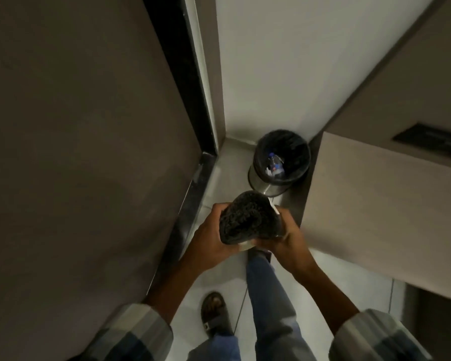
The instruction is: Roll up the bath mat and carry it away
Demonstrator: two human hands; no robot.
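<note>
The dark grey bath mat (248, 217) is rolled into a thick bundle, and I look down on its shaggy end. I hold it up in front of me, above the floor. My left hand (211, 238) wraps its left side and underside. On the roll's right side my right hand (288, 238) grips it, fingers curled under. A pale backing edge shows at the roll's right and bottom.
A round steel bin (255, 175) with a black liner and a plastic bottle inside stands in the corner just beyond the mat. A dark door and black frame (190, 100) are to the left, a beige counter block (375, 204) to the right. Pale floor tiles and my sandalled foot (215, 316) lie below.
</note>
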